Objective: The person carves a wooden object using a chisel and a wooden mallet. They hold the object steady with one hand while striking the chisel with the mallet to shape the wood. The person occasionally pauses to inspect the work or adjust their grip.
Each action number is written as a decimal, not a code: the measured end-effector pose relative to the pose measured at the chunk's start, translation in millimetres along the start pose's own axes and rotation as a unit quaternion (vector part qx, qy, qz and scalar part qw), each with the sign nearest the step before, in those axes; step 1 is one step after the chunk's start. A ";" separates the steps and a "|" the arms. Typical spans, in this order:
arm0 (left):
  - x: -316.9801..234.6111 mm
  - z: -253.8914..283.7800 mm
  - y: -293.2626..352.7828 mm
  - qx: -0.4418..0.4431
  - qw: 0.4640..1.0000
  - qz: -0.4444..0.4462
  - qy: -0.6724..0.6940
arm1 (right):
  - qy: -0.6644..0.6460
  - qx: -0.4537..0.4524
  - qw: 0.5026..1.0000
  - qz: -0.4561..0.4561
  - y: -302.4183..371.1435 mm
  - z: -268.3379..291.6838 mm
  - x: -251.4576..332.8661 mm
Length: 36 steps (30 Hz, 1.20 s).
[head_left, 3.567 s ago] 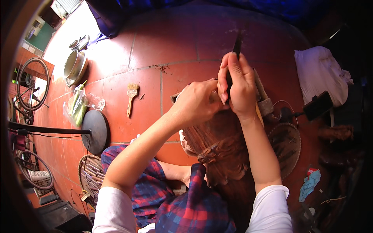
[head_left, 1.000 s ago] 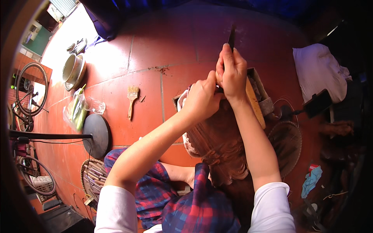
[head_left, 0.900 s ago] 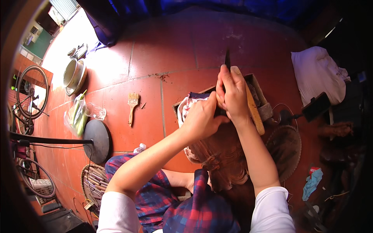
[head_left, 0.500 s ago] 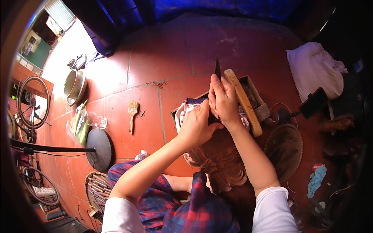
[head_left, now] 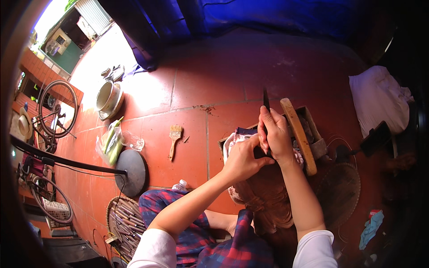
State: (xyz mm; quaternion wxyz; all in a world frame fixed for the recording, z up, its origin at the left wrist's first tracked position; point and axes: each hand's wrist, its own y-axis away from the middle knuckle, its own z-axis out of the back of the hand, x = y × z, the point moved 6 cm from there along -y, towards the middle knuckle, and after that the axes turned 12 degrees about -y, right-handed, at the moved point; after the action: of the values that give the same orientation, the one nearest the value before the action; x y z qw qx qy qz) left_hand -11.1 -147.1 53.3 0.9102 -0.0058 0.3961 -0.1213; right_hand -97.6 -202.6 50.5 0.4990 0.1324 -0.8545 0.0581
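My right hand [head_left: 276, 134] is closed round a tool with a dark, pointed blade [head_left: 266, 99], its tip facing away from me. Just left of it and lower, my left hand [head_left: 243, 156] is curled, thumb stretched toward the right wrist; what its fingers grip is hidden. Under the hands lies a patterned cloth [head_left: 230, 144] on a box [head_left: 316, 129] with grey blocks in it. A worn wooden bar [head_left: 298, 136] rests across this box, beside my right hand. Nearer to me, a brown wood carving [head_left: 268, 203] with curling relief sits below my forearms.
A flat brush [head_left: 174, 140] lies on the red tiles. To the left are a round black stand base [head_left: 132, 173], a basket of long-handled tools [head_left: 129, 223], bowls [head_left: 108, 99] and a bicycle [head_left: 56, 109]. On the right are a white sack [head_left: 380, 98], a round tray [head_left: 342, 192] and a blue cloth [head_left: 371, 230].
The whole view has shifted, so things appear further right and mostly lower. Both hands stay together over the box, with the blade still in the right one.
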 end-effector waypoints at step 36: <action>-11.8 11.9 -31.5 -0.021 0.999 -0.018 -0.027 | 0.001 0.072 0.994 0.079 -2.9 2.8 30.1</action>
State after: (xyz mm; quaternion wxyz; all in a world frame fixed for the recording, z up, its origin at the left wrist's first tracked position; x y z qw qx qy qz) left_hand -17.1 -176.0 73.3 0.9177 -0.0358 0.3738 -0.1294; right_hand -113.2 -211.1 75.2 0.4828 0.0999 -0.8555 0.1584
